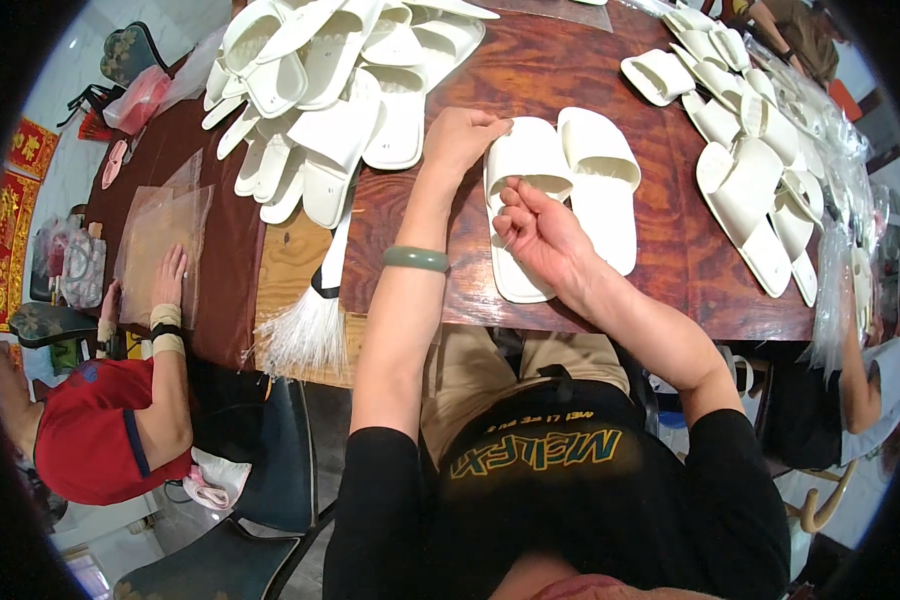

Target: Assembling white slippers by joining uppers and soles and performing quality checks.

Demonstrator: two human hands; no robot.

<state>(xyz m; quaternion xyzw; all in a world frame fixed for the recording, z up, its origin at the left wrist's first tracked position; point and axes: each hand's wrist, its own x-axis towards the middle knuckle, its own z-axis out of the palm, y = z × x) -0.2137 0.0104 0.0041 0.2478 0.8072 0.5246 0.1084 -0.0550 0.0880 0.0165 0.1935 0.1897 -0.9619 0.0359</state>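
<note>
I'm seeing a pair of white slippers lying side by side on the red-brown wooden desk, between one and two o'clock. At twelve, my left hand is reaching over the toe of the left slipper, its fingertips touching the edge; I'm not able to tell whether that grip is pinching it. My right hand, towards two, is hovering over the same slipper below its strap, fingers curled in and nearly closed; I can't tell whether that grip is holding anything. A heap of white slippers is sitting at eleven, another pile at two, and a black-banded bundle of white strands is lying between eight and nine.
</note>
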